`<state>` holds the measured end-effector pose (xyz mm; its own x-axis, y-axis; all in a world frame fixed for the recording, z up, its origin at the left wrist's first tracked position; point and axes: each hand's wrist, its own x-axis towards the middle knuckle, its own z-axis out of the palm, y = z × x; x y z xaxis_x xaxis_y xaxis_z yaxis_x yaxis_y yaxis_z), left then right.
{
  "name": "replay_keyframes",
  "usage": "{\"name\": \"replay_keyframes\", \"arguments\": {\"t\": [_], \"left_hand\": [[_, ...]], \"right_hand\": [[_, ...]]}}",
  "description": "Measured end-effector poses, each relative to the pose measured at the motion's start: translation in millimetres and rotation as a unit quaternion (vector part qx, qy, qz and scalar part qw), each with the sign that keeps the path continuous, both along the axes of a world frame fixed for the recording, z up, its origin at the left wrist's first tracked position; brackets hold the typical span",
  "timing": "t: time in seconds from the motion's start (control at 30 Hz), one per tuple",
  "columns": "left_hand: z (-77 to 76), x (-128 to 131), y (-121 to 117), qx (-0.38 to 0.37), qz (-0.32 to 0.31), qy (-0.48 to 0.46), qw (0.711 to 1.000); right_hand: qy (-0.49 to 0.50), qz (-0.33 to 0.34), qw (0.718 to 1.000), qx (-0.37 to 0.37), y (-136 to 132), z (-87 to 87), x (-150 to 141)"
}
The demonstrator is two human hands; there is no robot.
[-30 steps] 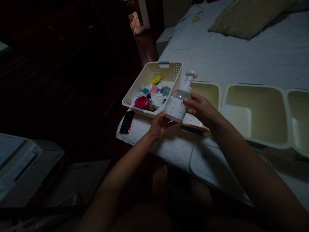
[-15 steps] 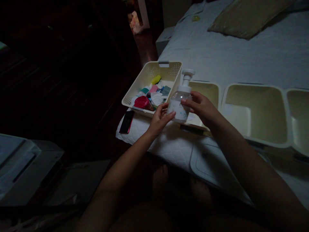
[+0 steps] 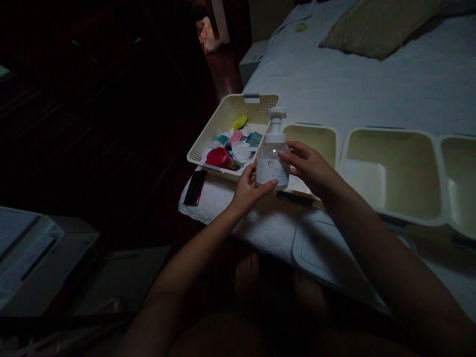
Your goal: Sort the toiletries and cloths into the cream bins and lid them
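Down at the front, a bare foot shows dimly below the bed's quilted edge, and a pale flat lid lies on that edge under the right forearm. Up to the hands now, and both are on the pump bottle! The left hand cups its lower left side, thumb across the base of the label; the right hand pinches the opposite side, fingertips at the shoulder. It's a two-handed hold, the clear bottle nearly upright, white pump on top, seen in front of where the perforated basket meets the first cream bin. Over left, a dark phone-like slab with a red edge lies by the basket, and inside sit a red bundle and a yellow item. Two more bins, a middle one and an end one, run off right. Farthest back, a tan pillow rests on the bed.
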<state>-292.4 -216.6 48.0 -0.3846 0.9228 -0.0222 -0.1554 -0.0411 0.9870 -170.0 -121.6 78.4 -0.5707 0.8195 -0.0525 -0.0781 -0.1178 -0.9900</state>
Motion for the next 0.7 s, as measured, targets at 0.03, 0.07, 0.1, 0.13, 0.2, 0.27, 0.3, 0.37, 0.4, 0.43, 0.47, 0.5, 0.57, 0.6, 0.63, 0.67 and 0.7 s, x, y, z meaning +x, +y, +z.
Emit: {"name": "replay_keyframes", "arguments": {"t": [0.03,0.07,0.1,0.13,0.2,0.27,0.3,0.37,0.4,0.43,0.47,0.5,0.57,0.6,0.63,0.67,0.7], "left_hand": [[0.7,-1,0,0.001,-0.002,-0.008,1.000],[1.6,-2,0,0.002,-0.005,-0.017,1.000],[2.4,-2,0,0.003,-0.010,-0.028,1.000],[3.1,-3,0,0.003,-0.014,-0.037,0.999],[4.1,-4,0,0.003,-0.018,-0.052,0.998],[4.2,-4,-1,-0.002,-0.025,-0.065,0.998],[4.2,-4,-2,-0.006,-0.031,-0.073,0.997],[4.3,-4,-3,-0.015,-0.044,-0.099,0.994],[4.8,-4,-4,-0.018,-0.048,-0.113,0.992],[5.6,-4,-5,-0.019,-0.051,-0.127,0.990],[6.8,-4,-6,-0.021,-0.052,-0.140,0.989],[8.3,-3,-6,-0.022,-0.053,-0.150,0.987],[11.8,-2,-8,-0.026,-0.062,-0.163,0.984],[13.3,-1,-8,-0.028,-0.068,-0.167,0.983],[14.4,0,-8,-0.030,-0.074,-0.172,0.982],[14.9,1,-8,-0.031,-0.079,-0.178,0.980],[14.9,2,-8,-0.032,-0.083,-0.184,0.979]], "right_hand": [[0.008,-0.002,1.000,-0.012,1,-0.2,1],[0.016,-0.002,1.000,-0.022,2,-0.5,1],[0.024,-0.002,0.999,-0.030,3,-1.0,2],[0.031,0.000,0.999,-0.035,4,-1.5,3],[0.036,0.007,0.999,-0.040,7,-2.5,4],[0.037,0.013,0.998,-0.041,9,-3.1,5],[0.036,0.016,0.998,-0.041,10,-3.3,5],[0.035,0.020,0.998,-0.041,11,-3.6,6],[0.035,0.023,0.998,-0.042,11,-4.0,6],[0.035,0.029,0.998,-0.043,10,-4.5,7],[0.035,0.038,0.998,-0.044,10,-5.2,7],[0.037,0.051,0.997,-0.048,9,-6.1,6],[0.048,0.083,0.994,-0.056,8,-8.0,6],[0.058,0.097,0.992,-0.059,8,-8.9,5],[0.069,0.108,0.990,-0.060,7,-9.5,5],[0.077,0.114,0.989,-0.059,6,-10.0,4],[0.084,0.118,0.988,-0.057,6,-10.2,4]]}}
